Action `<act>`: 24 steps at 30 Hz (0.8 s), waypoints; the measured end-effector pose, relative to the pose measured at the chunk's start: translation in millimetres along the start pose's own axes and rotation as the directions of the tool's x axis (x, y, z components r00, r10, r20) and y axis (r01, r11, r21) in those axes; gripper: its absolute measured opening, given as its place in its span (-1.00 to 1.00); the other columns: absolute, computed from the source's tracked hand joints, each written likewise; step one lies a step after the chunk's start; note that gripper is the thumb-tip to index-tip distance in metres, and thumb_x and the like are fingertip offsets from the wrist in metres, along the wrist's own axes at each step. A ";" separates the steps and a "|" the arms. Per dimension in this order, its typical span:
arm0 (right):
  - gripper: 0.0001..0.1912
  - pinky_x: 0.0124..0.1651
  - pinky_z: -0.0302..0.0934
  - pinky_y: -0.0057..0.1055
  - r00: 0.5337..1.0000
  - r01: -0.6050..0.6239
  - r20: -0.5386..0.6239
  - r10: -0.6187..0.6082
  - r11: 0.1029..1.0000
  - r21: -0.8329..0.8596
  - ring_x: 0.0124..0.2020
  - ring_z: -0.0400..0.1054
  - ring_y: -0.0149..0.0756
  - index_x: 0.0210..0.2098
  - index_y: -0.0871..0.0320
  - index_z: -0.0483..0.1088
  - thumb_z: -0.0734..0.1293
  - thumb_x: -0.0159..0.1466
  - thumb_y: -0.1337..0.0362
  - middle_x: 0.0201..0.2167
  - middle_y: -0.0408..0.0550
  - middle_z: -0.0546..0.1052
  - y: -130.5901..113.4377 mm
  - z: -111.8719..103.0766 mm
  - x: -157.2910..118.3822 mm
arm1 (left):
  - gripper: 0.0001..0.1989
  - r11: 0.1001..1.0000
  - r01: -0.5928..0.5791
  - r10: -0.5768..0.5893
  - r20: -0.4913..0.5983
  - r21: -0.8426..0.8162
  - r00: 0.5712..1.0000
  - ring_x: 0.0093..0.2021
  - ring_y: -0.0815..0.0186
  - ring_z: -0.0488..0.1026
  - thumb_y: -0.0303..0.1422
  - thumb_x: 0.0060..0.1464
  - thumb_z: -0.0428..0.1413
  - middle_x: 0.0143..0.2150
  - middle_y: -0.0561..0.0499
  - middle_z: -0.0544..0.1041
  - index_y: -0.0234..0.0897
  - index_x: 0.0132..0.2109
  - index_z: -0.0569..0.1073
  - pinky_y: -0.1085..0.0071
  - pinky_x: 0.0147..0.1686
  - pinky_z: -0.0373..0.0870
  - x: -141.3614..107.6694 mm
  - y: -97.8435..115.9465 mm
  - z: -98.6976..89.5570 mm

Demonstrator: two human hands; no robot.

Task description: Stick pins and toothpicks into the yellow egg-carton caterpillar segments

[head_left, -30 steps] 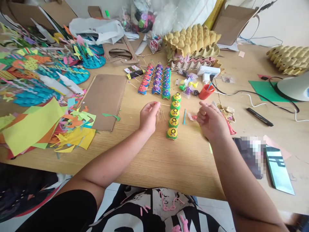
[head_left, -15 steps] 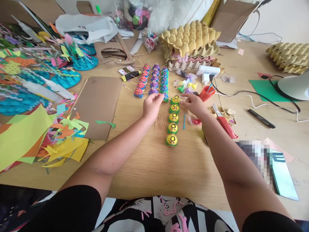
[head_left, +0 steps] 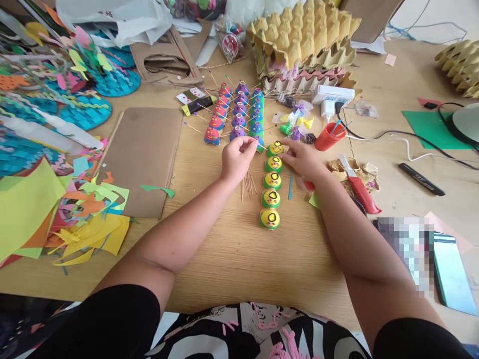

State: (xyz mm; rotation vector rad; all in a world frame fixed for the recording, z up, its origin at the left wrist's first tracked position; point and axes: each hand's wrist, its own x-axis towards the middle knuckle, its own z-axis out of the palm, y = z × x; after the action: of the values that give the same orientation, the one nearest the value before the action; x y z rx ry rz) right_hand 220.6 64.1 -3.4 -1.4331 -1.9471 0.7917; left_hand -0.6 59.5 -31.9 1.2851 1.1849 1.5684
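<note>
Paper scraps lie at the left of the desk, with a cardboard sheet beside them. Next comes the left hand, closed in a pinch of thumb and finger on a toothpick. The tip points right, at the left side of the far head in the yellow row; whether it has gone in I cannot tell. Loose toothpicks lie just below that hand, left of the row, which runs toward the person. The right hand has thumb and forefinger slightly parted at the far head's right edge; whether they grip it or only touch it I cannot tell. Right of the row are a blue stick, a red cup and a knife with a red handle.

One second ago the right hand was well apart from the row, its fingers curled. The left hand already held a toothpick then, beside the second head; now both hands meet at the far one.
</note>
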 end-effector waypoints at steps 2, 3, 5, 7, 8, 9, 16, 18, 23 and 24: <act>-0.61 -0.35 -0.01 -0.34 1.000 -0.001 0.010 0.001 1.000 -0.013 -0.52 0.16 -0.36 0.05 0.06 0.55 0.48 0.23 0.16 -0.60 -0.28 0.33 0.2 -0.1 -0.9 | -0.85 0.999 -0.024 0.023 0.018 0.025 1.000 -0.40 0.40 0.45 -0.25 0.11 0.32 -0.36 0.04 0.62 -0.24 -0.28 0.61 0.47 -0.32 0.38 -0.7 -0.1 0.4; -0.61 -0.35 -0.01 -0.34 1.000 -0.004 0.019 0.004 1.000 -0.022 -0.52 0.16 -0.35 0.05 0.07 0.54 0.47 0.24 0.17 -0.60 -0.28 0.33 -0.1 -0.4 -1.8 | -0.85 0.999 -0.035 0.034 0.025 0.037 0.999 -0.41 0.40 0.44 -0.26 0.11 0.31 -0.37 0.04 0.62 -0.24 -0.28 0.61 0.47 -0.32 0.37 -1.0 -0.2 0.4; -0.61 -0.34 -0.01 -0.33 0.999 -0.009 0.036 0.011 0.999 -0.041 -0.52 0.17 -0.35 0.05 0.09 0.54 0.46 0.23 0.19 -0.59 -0.27 0.33 -1.3 -1.0 -4.5 | -0.87 0.997 -0.049 0.048 0.034 0.052 0.998 -0.42 0.40 0.43 -0.28 0.13 0.30 -0.37 0.04 0.62 -0.24 -0.28 0.61 0.47 -0.33 0.36 -1.3 0.0 0.4; -0.61 -0.34 -0.01 -0.34 0.999 -0.011 0.043 0.013 0.999 -0.048 -0.51 0.17 -0.35 0.05 0.10 0.54 0.46 0.23 0.20 -0.59 -0.27 0.33 -3.5 -1.3 -7.8 | -0.90 0.997 -0.050 0.048 0.038 0.053 0.998 -0.42 0.40 0.43 -0.31 0.14 0.28 -0.37 0.04 0.62 -0.24 -0.29 0.61 0.46 -0.33 0.36 -1.7 0.6 0.5; -0.61 -0.34 0.00 -0.34 0.999 -0.012 0.043 0.014 0.999 -0.044 -0.50 0.18 -0.34 0.05 0.10 0.54 0.47 0.23 0.21 -0.59 -0.28 0.32 -4.8 -1.2 -9.5 | -0.91 0.998 -0.043 0.041 0.042 0.051 0.998 -0.42 0.40 0.43 -0.32 0.14 0.28 -0.37 0.04 0.62 -0.24 -0.29 0.61 0.46 -0.33 0.35 -1.9 1.1 0.6; -0.61 -0.33 0.00 -0.34 0.999 -0.014 0.045 0.015 0.999 -0.033 -0.50 0.18 -0.34 0.04 0.09 0.54 0.47 0.22 0.21 -0.59 -0.28 0.32 -6.0 -1.1 -11.1 | -0.92 0.998 -0.033 0.031 0.047 0.051 0.998 -0.41 0.40 0.44 -0.33 0.14 0.29 -0.37 0.04 0.62 -0.24 -0.29 0.61 0.46 -0.33 0.35 -2.1 1.7 0.7; -0.61 -0.32 -0.01 -0.34 0.998 -0.046 0.047 0.044 0.998 0.052 -0.50 0.17 -0.35 0.00 0.08 0.56 0.53 0.18 0.20 -0.58 -0.29 0.32 -8.6 1.2 -15.2 | -0.92 0.998 0.007 -0.011 0.061 0.070 0.998 -0.41 0.39 0.43 -0.36 0.10 0.34 -0.38 0.06 0.61 -0.25 -0.31 0.61 0.44 -0.31 0.34 -2.6 4.0 1.1; -0.60 -0.32 -0.01 -0.34 0.998 -0.047 0.048 0.044 0.997 0.068 -0.50 0.16 -0.36 -0.01 0.08 0.56 0.54 0.17 0.20 -0.59 -0.29 0.31 -7.2 1.4 -15.0 | -0.92 0.997 0.001 -0.006 0.061 0.081 0.998 -0.40 0.38 0.45 -0.37 0.10 0.33 -0.38 0.06 0.61 -0.25 -0.32 0.60 0.44 -0.30 0.35 -2.4 4.3 1.1; -0.60 -0.33 0.00 -0.34 0.998 -0.025 0.052 0.022 0.998 0.051 -0.50 0.16 -0.37 -0.01 0.10 0.55 0.52 0.18 0.15 -0.57 -0.27 0.32 -3.3 1.6 -14.1 | -0.93 0.994 -0.030 0.021 0.078 0.107 0.997 -0.40 0.39 0.46 -0.37 0.12 0.32 -0.37 0.05 0.62 -0.26 -0.30 0.60 0.44 -0.30 0.35 -2.3 2.7 0.5; -0.61 -0.34 0.01 -0.34 0.999 -0.015 0.052 0.013 0.999 0.038 -0.51 0.16 -0.37 -0.01 0.10 0.54 0.51 0.19 0.14 -0.57 -0.27 0.32 -2.8 1.6 -13.9 | -0.94 0.993 -0.036 0.027 0.079 0.110 0.996 -0.40 0.39 0.46 -0.38 0.13 0.30 -0.37 0.05 0.62 -0.26 -0.30 0.61 0.44 -0.30 0.35 -2.3 2.1 0.4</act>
State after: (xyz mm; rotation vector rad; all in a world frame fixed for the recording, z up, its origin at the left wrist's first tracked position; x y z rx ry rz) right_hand 221.1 49.8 -3.9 -1.4182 -1.9513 0.8761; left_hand 0.2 56.9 -30.4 1.4305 1.2231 1.4783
